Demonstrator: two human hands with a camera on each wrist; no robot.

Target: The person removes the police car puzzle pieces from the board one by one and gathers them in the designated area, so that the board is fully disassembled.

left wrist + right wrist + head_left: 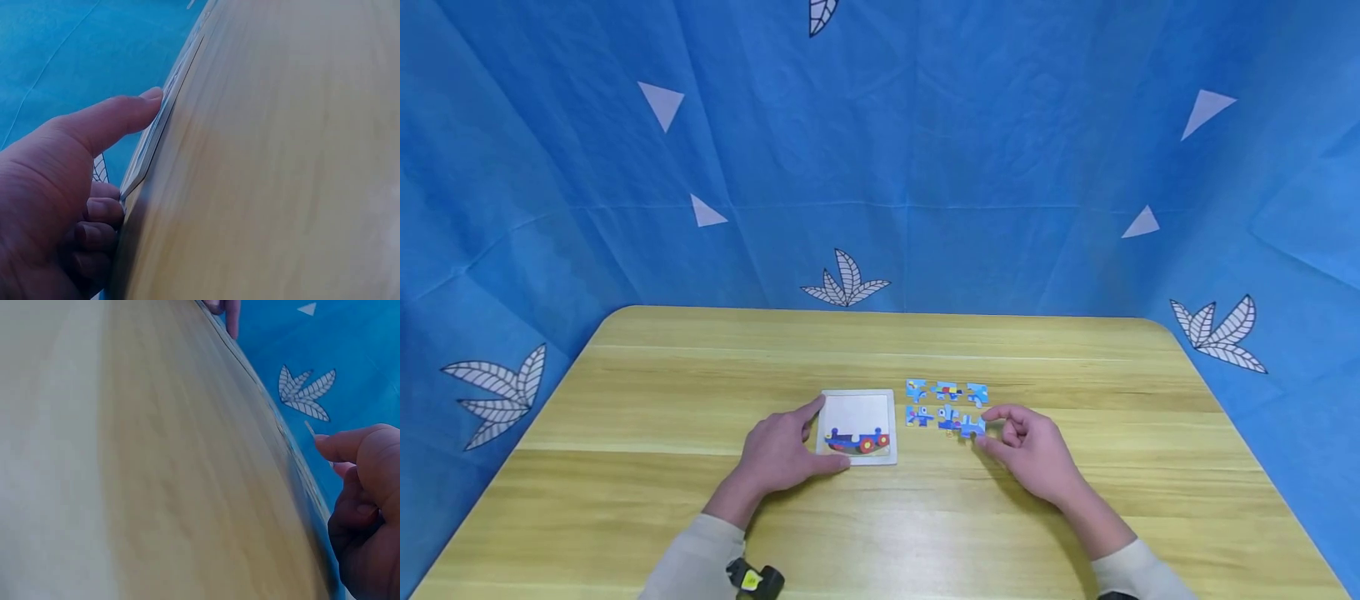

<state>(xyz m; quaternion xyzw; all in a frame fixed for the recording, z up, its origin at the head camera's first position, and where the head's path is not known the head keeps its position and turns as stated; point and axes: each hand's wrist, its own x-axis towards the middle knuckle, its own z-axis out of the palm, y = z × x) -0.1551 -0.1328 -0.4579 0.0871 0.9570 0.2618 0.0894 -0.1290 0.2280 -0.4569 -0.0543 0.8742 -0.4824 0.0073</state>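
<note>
The right hand [1037,454] pinches a light-blue puzzle piece [973,426] between thumb and finger, off the desk [685,375] and beside the loose pieces [947,391]. The left hand [778,452] grips the left side of the puzzle tray [892,425], its bottom strip filled. Picking up seems the step in hand; fitting the piece would call for matching its tabs while the tray stays steady.
</note>
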